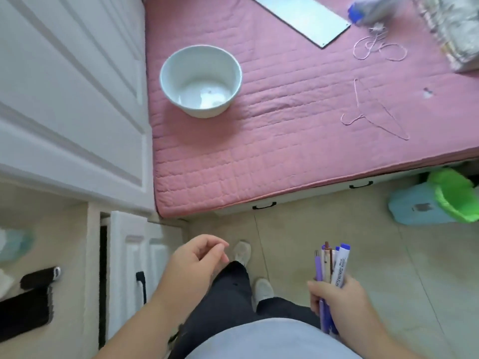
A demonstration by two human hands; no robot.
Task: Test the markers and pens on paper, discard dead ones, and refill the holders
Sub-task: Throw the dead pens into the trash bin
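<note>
Right hand (339,299) grips a bundle of pens (330,265) round the middle; they look light, stiff and smooth, so one could slip. Left hand (197,260) holds nothing, fingers loosely curled.

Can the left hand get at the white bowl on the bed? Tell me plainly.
Probably yes: the left hand holds nothing and nothing stands between it and the white bowl, though it lies well ahead, so a lean looks needed.
</note>
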